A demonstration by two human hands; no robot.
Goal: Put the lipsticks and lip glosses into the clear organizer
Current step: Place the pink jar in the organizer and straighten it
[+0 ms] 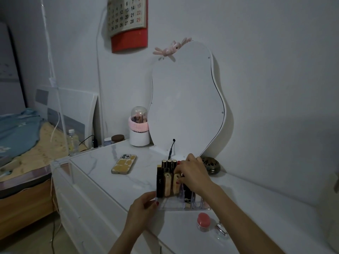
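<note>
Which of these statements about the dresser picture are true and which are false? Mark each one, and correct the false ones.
1. The left hand holds the front left corner of the clear organizer. True.
2. The phone lies inside the organizer. False: it lies on the dresser top, apart from the organizer and to its left.
3. The right hand is at a gold lipstick standing in the organizer. True.
4. The jar with the pink lid stands behind the mirror. False: it stands in front of the organizer, near the dresser's front edge.
5. The organizer holds nothing yet. False: several dark and gold tubes already stand in it.
</note>
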